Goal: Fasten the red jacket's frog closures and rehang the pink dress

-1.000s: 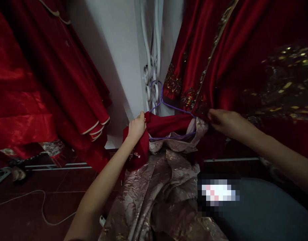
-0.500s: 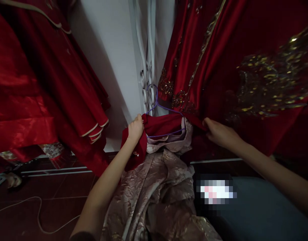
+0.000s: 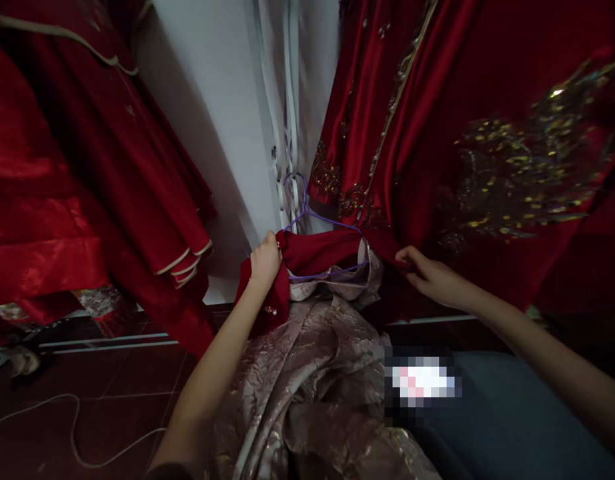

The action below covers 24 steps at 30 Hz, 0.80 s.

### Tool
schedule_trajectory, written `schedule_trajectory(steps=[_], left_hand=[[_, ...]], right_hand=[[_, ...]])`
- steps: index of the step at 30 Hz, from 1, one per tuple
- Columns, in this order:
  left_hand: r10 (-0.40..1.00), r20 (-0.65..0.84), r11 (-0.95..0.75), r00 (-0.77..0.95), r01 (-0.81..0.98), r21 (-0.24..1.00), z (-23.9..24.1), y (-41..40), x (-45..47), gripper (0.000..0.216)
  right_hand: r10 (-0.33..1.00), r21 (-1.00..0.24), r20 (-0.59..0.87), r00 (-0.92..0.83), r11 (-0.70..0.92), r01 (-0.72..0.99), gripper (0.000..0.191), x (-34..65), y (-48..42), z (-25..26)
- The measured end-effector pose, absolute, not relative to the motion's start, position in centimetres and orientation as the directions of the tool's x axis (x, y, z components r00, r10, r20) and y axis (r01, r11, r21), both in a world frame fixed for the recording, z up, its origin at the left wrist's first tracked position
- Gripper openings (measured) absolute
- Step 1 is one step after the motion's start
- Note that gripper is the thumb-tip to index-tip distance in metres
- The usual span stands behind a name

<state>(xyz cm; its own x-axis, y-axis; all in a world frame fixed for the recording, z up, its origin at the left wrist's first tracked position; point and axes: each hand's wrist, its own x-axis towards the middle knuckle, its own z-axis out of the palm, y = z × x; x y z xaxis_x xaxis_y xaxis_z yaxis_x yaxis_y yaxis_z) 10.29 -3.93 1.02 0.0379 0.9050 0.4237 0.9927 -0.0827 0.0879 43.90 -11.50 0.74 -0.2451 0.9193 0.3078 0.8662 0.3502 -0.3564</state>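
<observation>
My left hand [image 3: 265,258] is closed round the left end of a dark red cloth [image 3: 321,251] draped over a purple wire hanger [image 3: 307,215]. My right hand [image 3: 427,275] pinches the same red cloth at the hanger's right end. A pale pink brocade garment [image 3: 312,373] with a gold pattern hangs from the hanger and spreads down toward me. The hanger's hook points up in front of a white ornate post [image 3: 286,133].
Red satin garments [image 3: 82,193] hang at the left. A red robe with gold embroidery [image 3: 487,153] hangs at the right, behind my right hand. A white wall [image 3: 217,113] stands between them. A white cord [image 3: 72,427] lies on the dark red tiled floor.
The hanger with its cloths and both hands has shifted slightly left and lower in view. My grips on the red cloth have stayed the same.
</observation>
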Motion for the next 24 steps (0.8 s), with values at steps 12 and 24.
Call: schedule_trajectory(steps=[12,24], left_hand=[[0.866,0.5,-0.099,0.023,0.987,0.127,0.3,-3.9,9.9,0.023],[0.717,0.695,-0.232,-0.054,0.921,0.312,0.5,-5.2,7.9,0.026]], right_hand=[[0.872,-0.44,0.352,-0.341,0.476,0.762,0.026,40.5,-9.3,-2.4],[0.785,-0.43,0.613,0.089,0.237,0.871,0.02,39.3,-11.5,-2.7]])
